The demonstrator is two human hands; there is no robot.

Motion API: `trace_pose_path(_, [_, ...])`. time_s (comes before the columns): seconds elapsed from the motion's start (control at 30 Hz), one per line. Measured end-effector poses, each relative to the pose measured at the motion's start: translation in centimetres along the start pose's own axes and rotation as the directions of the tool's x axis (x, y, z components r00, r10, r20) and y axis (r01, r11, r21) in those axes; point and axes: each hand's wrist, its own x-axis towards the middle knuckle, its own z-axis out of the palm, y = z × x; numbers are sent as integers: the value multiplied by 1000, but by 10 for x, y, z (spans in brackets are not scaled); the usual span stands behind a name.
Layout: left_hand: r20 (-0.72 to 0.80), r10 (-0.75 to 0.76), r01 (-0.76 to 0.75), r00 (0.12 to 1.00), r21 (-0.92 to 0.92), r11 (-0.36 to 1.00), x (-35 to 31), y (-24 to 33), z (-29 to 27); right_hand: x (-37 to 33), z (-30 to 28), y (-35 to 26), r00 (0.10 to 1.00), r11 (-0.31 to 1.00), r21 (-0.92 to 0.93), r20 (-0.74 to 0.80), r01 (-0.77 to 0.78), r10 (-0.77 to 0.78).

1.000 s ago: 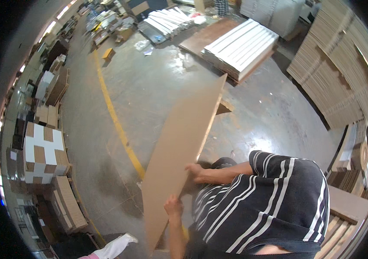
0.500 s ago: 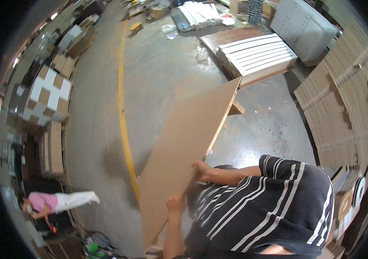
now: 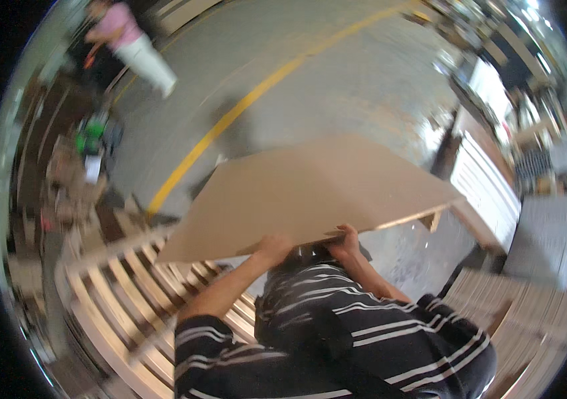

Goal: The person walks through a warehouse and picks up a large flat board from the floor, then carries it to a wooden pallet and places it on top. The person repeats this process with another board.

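Observation:
A large flat brown board (image 3: 316, 193) with a pale wooden edge stretches out in front of me, its near edge close to my waist. My left hand (image 3: 275, 249) is closed over that near edge, fingers partly hidden. A short way to the right, my right hand (image 3: 344, 245) grips the same edge, its thumb side showing. Under the right part of the board a small wooden block (image 3: 433, 221) sticks out. The board's left corner overlaps a slatted wooden frame (image 3: 100, 332) at the lower left; whether they touch I cannot tell.
A white-topped stack of panels (image 3: 486, 189) is close to the board's right end. Beyond it stands a grey block (image 3: 541, 233); flat cardboard stacks (image 3: 476, 296) are at the lower right. A yellow floor line (image 3: 230, 116) runs past the far side. A person (image 3: 130, 43) is at the upper left.
My view has turned left, so the board now lies more crosswise before me. The slatted frame has come into sight at the lower left. Both hands still hold the board.

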Motion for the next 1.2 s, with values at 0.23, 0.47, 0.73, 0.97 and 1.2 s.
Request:
trace_pose_path(0.23, [-167,-101,98,981,-28,995,-12,120,49,-51,-81,-45,987,956,-290,137,-44,87])
trace_pose_path(0.47, [-202,-199,213,959,49,976,-15,278,90,-128,-169,-101,970,945,-306,171,-114,172])
trace_pose_path(0.73, [-156,-253,233,955,-135,963,-36,400,104,-200,-256,-121,935,973,-192,306,-126,181])
trace_pose_path(0.97, [92,-270,275,958,-38,961,-45,492,115,-236,-356,-132,971,988,-139,215,-72,101])
trace_pose_path(1.2, [90,-382,386,920,-36,922,-29,560,139,-262,-395,-166,965,994,22,244,-103,94])
